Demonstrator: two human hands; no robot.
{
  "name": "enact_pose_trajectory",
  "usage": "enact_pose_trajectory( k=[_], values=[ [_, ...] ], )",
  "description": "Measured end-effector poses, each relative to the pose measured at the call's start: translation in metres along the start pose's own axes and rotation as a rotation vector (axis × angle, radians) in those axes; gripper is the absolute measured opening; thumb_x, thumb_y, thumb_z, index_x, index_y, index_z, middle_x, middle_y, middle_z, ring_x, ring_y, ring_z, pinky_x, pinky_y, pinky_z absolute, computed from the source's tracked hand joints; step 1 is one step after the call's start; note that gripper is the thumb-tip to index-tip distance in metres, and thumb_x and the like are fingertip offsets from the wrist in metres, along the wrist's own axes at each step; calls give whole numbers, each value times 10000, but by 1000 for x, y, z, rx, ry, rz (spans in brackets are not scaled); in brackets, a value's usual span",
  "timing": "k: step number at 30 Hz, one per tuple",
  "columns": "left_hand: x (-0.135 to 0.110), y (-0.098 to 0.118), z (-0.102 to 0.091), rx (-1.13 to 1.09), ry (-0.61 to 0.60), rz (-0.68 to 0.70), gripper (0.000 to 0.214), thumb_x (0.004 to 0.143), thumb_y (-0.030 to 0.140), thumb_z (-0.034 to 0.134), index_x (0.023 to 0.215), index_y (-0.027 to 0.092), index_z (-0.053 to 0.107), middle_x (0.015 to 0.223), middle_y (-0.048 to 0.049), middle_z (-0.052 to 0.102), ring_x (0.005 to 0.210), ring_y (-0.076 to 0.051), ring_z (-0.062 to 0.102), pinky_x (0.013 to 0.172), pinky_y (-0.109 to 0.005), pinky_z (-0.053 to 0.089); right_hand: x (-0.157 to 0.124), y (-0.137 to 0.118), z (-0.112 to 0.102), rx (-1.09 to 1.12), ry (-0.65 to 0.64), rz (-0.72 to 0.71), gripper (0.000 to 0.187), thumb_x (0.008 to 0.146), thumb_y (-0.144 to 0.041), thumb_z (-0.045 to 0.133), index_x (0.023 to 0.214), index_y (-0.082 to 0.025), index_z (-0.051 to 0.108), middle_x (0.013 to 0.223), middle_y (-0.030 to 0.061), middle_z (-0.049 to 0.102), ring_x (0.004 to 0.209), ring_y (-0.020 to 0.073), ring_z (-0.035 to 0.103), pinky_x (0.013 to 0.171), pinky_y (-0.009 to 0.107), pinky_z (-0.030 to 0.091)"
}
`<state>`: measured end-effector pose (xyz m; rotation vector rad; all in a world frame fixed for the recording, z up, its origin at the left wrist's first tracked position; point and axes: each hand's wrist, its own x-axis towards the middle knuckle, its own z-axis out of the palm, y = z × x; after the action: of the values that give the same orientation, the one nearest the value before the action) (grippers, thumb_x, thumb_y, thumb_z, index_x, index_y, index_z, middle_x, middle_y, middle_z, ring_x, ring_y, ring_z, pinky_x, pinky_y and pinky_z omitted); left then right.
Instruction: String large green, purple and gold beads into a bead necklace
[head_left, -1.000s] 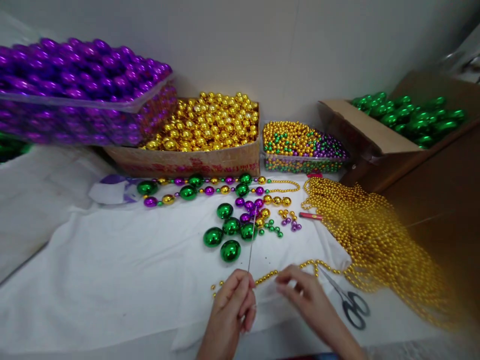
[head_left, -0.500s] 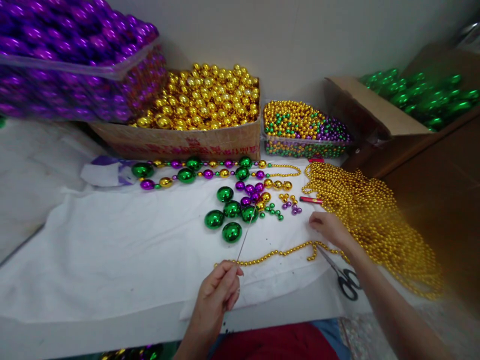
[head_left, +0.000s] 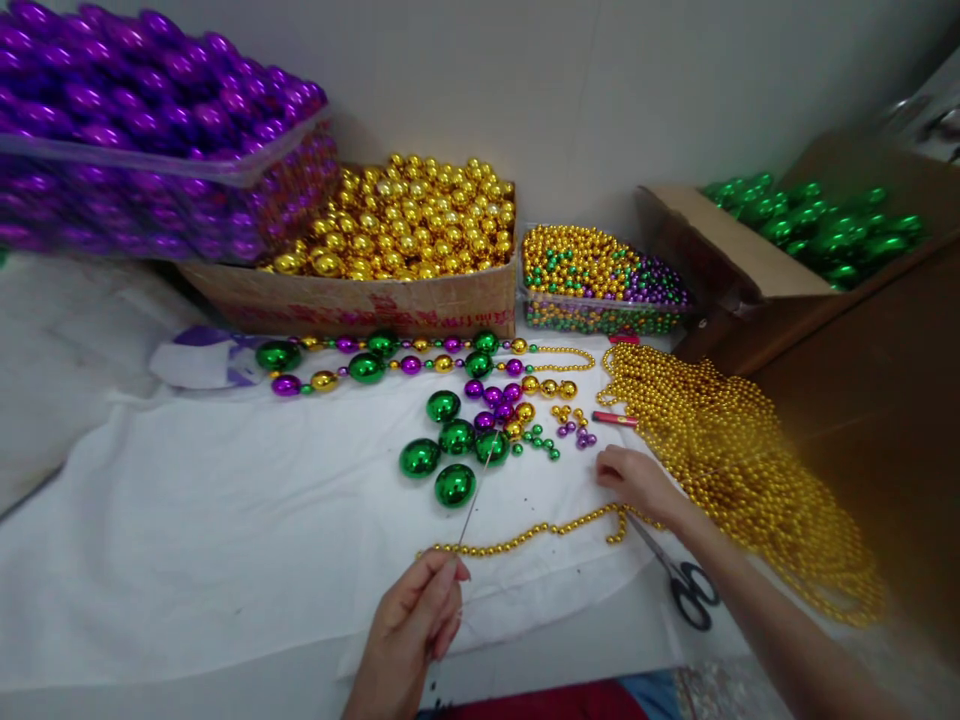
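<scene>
Head view: the thin needle-like rod [head_left: 478, 489] stands in the left hand's [head_left: 415, 622] pinched fingers above the white cloth [head_left: 187, 520], apparently with nothing on it; the right hand's [head_left: 636, 480] fingers curl, any contents hidden. Nearby green balls [head_left: 454, 486] lie loose, unstrung; behind, a multicoloured strand [head_left: 367, 368] looks largely threaded.

Dim, flat light w/ small glints on purple balls [head_left: 146, 120]; R side blurry, esp. green balls [head_left: 847, 232], edges stretched.
</scene>
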<state>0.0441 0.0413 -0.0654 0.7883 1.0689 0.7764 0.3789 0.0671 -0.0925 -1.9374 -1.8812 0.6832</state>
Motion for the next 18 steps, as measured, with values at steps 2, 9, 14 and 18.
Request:
enact_pose_trajectory(
  k=[2,9,14,18],
  values=[
    [0,-1,0,11,-3,-5,377,801,533,600,765,166,523,520,87,278,456,-53,189,418,-179,183,6,7,-9,20,57,20,93,755,-208,574,684,-180,626,706,7,630,686,146,561,654,248,399],
    [5,-1,4,42,0,18,363,812,521,586,790,160,549,530,85,263,461,-57,197,427,-185,165,21,30,-50,-5,416,192,236,825,-371,493,747,-175,599,696,20,630,664,163,570,600,258,407],
    [6,-2,6,37,13,34,349,809,507,592,788,160,559,518,83,277,453,-56,218,428,-187,179,9,38,-55,-172,629,299,264,859,-387,445,812,-169,586,783,69,631,709,191,556,628,290,384],
    [7,-5,4,43,16,34,350,804,509,593,795,162,552,511,83,295,444,-55,233,425,-188,189,-7,36,-39,-334,536,280,190,859,-304,468,784,-189,599,810,69,628,739,194,542,623,290,344]
  ],
)
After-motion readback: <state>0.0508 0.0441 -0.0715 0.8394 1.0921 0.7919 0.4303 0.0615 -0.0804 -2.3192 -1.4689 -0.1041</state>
